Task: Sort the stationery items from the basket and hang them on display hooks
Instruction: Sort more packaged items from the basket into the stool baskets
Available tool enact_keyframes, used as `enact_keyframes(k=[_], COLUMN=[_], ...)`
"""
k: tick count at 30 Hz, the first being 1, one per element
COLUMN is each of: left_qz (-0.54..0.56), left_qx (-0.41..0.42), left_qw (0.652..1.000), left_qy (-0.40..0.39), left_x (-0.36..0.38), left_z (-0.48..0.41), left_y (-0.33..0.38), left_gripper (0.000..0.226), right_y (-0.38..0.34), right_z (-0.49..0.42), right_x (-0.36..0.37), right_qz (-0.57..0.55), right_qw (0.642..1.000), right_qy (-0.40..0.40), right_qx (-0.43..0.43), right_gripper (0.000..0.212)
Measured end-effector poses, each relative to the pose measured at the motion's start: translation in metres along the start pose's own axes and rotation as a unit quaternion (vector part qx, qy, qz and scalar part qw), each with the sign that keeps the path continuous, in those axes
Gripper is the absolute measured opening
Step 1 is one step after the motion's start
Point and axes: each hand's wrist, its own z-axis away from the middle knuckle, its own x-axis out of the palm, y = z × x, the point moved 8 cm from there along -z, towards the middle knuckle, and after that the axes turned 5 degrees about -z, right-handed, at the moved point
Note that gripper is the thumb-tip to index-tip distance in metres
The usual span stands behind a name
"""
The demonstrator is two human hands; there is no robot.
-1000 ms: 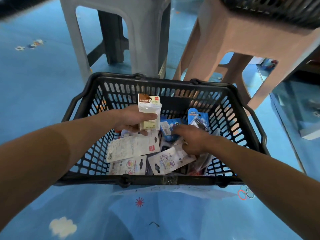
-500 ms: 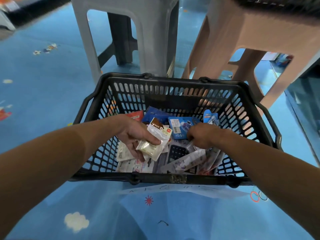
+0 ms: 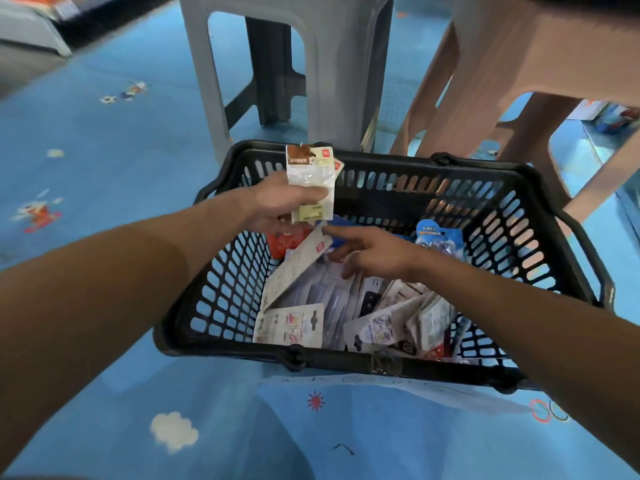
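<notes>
Pinched between thumb and fingers of the left hand (image 3: 280, 202): a small stack of brown-topped packets (image 3: 311, 174), upright over the far left rim of the basket (image 3: 381, 365) and clear of the pile, probably to keep one sort together for a single hook. Reaching into the middle of the basket, the right hand (image 3: 374, 254), fingers loosely spread, index tip touching the raised corner of a long white card (image 3: 294, 271); no pinch visible. Tilted up near the basket's left wall, likely to uncover more of the same beneath. Heaped loose on the basket floor, the other packets (image 3: 398, 317). No hooks in view; sorting far from done, by the look of it.
</notes>
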Motion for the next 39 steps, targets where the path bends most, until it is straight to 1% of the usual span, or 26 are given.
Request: enact_keyframes(k=[3,4,6,8,9,10,11,12,13,14,15,16,17,18,20,22,24,25,26,28,30,33,36,37,38,39], left_qz=[0.016,0.021,0.02,0.029,0.037,0.047,0.048,0.031,-0.001,-0.034,-0.052,-0.058,-0.057,-0.055,-0.053,-0.055,-0.045,-0.04,-0.039,-0.044,-0.044,-0.052,-0.061,-0.061,-0.059,-0.06], left_qx=[0.039,0.037,0.034,0.031,0.026,0.019,0.011,0.002,-0.008,-0.017,-0.024,-0.028,-0.029,-0.028,-0.026,-0.024,-0.024,-0.024,-0.025,-0.029,-0.029,-0.02,-0.019,-0.02,-0.02,-0.019], left_qw=[0.999,0.999,0.999,0.999,0.999,0.999,0.998,0.998,0.997,0.996,0.994,0.993,0.993,0.993,0.993,0.994,0.995,0.994,0.993,0.989,0.987,0.989,0.99,0.99,0.99,0.989], left_qy=[0.001,-0.002,0.003,0.002,-0.006,-0.021,-0.04,-0.059,-0.073,-0.083,-0.09,-0.095,-0.098,-0.1,-0.1,-0.09,-0.087,-0.095,-0.108,-0.137,-0.15,-0.135,-0.123,-0.124,-0.127,-0.132], left_x=[-0.001,-0.001,-0.005,-0.008,-0.008,-0.005,0.0,0.005,0.01,0.015,0.02,0.023,0.025,0.026,0.026,0.023,0.023,0.025,0.028,0.034,0.041,0.048,0.051,0.052,0.053,0.055], left_z=[0.006,0.007,0.01,0.012,0.013,0.014,0.014,0.014,0.013,0.012,0.011,0.01,0.008,0.006,0.005,0.003,0.002,0.003,0.004,0.007,0.008,0.008,0.007,0.006,0.006,0.006], left_y=[0.028,0.031,0.03,0.025,0.021,0.018,0.014,0.009,0.004,-0.002,-0.007,-0.011,-0.014,-0.015,-0.017,-0.017,-0.016,-0.016,-0.015,-0.016,-0.014,-0.009,-0.008,-0.008,-0.008,-0.008], left_gripper=[0.022,0.024,0.026,0.025,0.025,0.025,0.026,0.026,0.027,0.027,0.027,0.027,0.027,0.026,0.025,0.026,0.028,0.03,0.031,0.031,0.029,0.028,0.03,0.031,0.032,0.032], right_y=[-0.02,-0.021,-0.018,-0.014,-0.012,-0.009,-0.005,0.002,0.008,0.012,0.019,0.027,0.035,0.039,0.043,0.047,0.054,0.057,0.058,0.057,0.054,0.05,0.05,0.051,0.054,0.058], right_z=[-0.017,-0.021,-0.026,-0.024,-0.023,-0.023,-0.024,-0.026,-0.028,-0.029,-0.029,-0.026,-0.024,-0.022,-0.019,-0.014,-0.001,0.007,0.013,0.021,0.025,0.033,0.042,0.044,0.047,0.049], right_x=[0.016,0.02,0.028,0.034,0.034,0.033,0.027,0.016,0.003,-0.008,-0.01,-0.008,-0.008,-0.008,-0.013,-0.029,-0.051,-0.062,-0.07,-0.076,-0.077,-0.08,-0.085,-0.085,-0.083,-0.081], right_qz=[-0.131,-0.165,-0.22,-0.273,-0.3,-0.318,-0.309,-0.245,-0.111,0.088,0.286,0.44,0.533,0.58,0.625,0.645,0.649,0.656,0.663,0.666,0.654,0.634,0.628,0.634,0.648,0.664], right_qw=[0.99,0.985,0.97,0.953,0.943,0.938,0.945,0.968,0.994,0.996,0.958,0.897,0.845,0.813,0.779,0.763,0.755,0.746,0.738,0.736,0.744,0.753,0.753,0.749,0.739,0.726], right_qy=[-0.042,-0.058,-0.097,-0.132,-0.141,-0.136,-0.106,-0.054,-0.001,0.025,0.009,-0.022,-0.043,-0.052,-0.05,-0.03,-0.014,-0.002,0.008,0.014,0.012,0.009,0.027,0.031,0.03,0.027], right_qx=[0.001,0.013,0.023,0.015,0.01,0.012,0.018,0.021,0.015,0.008,0.013,0.015,0.014,0.005,-0.006,0.023,0.091,0.116,0.124,0.125,0.134,0.173,0.194,0.191,0.183,0.177], right_gripper=[0.062,0.062,0.071,0.078,0.076,0.07,0.059,0.045,0.037,0.034,0.033,0.034,0.038,0.043,0.058,0.064,0.053,0.047,0.046,0.045,0.043,0.037,0.022,0.021,0.027,0.037])
